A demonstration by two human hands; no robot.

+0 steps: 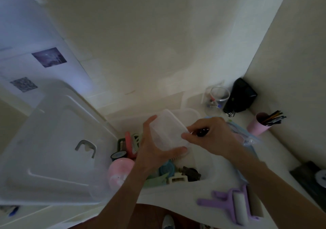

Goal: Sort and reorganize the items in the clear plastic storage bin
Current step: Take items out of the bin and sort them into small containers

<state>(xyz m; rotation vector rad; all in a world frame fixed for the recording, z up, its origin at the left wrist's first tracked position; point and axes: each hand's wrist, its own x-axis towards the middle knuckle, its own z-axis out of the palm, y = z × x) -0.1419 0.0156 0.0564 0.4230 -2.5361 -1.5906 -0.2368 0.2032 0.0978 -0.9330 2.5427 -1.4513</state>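
Over the clear storage bin (192, 113) on the white counter (275, 151), the left hand (155, 151) grips a small clear container (167, 131), long axis tilted up-left to down-right. The right hand (211, 137) pinches a blurred dark object (202, 132) at its rim. The bin's contents are partly hidden; pale walls surround.

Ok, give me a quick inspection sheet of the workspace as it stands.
Surface: white counter, dimly lit.
Job's things: clear storage bin open, mixed items inside; its lid leans at left.
Clutter: purple lint roller, pink cup of pens, glass jar, black pouch.
Grippers: left hand grips a small clear container; right hand pinches a dark object at its rim.
Cables: nothing seen.
Surroundings: pale walls, corner.
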